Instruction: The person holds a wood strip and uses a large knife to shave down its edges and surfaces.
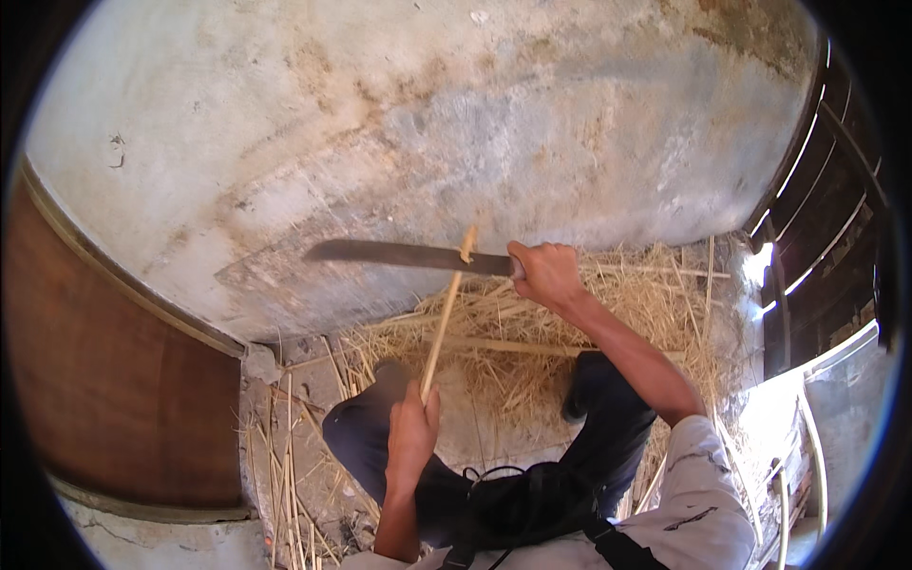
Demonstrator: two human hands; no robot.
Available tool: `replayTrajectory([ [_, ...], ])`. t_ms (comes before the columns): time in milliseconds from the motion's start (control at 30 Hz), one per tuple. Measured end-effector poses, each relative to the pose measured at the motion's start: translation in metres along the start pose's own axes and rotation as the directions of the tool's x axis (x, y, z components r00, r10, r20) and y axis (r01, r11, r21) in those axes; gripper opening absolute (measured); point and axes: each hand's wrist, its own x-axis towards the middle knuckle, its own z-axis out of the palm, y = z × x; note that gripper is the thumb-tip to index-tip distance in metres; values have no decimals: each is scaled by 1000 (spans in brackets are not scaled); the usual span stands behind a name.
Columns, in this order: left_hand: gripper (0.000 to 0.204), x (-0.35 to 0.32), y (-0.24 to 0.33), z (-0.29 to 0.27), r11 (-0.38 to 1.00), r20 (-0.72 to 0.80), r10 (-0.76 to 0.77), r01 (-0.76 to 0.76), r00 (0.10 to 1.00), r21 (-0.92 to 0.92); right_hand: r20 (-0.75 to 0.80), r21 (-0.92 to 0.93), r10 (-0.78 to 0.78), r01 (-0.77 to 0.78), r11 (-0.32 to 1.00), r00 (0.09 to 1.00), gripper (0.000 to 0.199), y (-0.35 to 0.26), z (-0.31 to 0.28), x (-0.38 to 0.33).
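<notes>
My right hand is closed round the handle of a machete, whose long dark blade points left. In my left hand is the lower end of a thin pale stick, perhaps bamboo, which slants up and away from me. The blade lies across the stick near its far end, close to the handle. A small curl of shaving shows there at the blade. My knees are bent on either side, below the stick.
A heap of pale shavings covers the floor before me, against a stained plaster wall. Several thin sticks lie at the left, near a brown wooden panel. Dark slatted boards stand at the right.
</notes>
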Motion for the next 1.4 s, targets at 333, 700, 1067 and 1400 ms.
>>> replayTrajectory([
  [333,26,8,6,9,998,-15,-57,57,998,-34,-67,227,3,13,974,998,6,-6,13,1],
  [700,26,7,-9,20,990,-70,85,-76,994,118,12,-69,48,-47,997,999,7,28,13,13],
  [1067,26,13,-1,19,998,-7,-20,19,1000,-52,-90,143,-52,65,988,995,11,-1,20,8],
  [1400,25,-3,-18,16,992,1,75,-75,997,-102,31,-20,59,-58,998,998,12,25,13,17],
])
